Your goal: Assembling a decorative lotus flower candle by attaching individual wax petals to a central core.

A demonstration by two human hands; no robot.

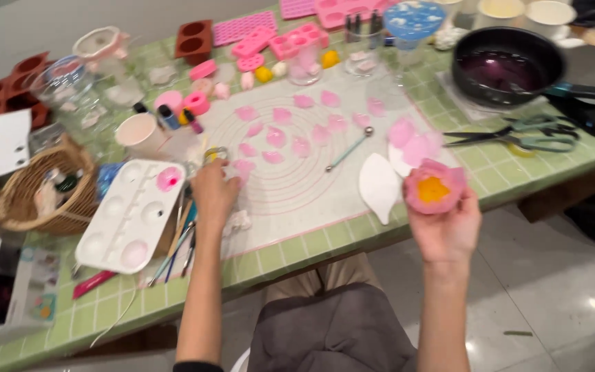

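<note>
My right hand [447, 231] holds up a pink flower with a yellow centre [434, 187] over the table's front edge. My left hand [213, 193] rests on the left side of a white round-marked mat [297, 186], fingers curled near a small gold-rimmed jar [215, 153]; whether it grips anything is unclear. Several loose pink petals [277, 136] lie spread across the mat. A metal ball-tipped tool [350, 149] lies among them. A white leaf-shaped piece [379, 186] sits beside the flower.
A white paint palette [132, 215] and brushes [179, 244] lie left of my hand, with a wicker basket [29, 200] beyond. Pink and brown moulds [270, 41], cups, a dark pan [505, 65] and scissors [518, 136] crowd the green tiled table [311, 251].
</note>
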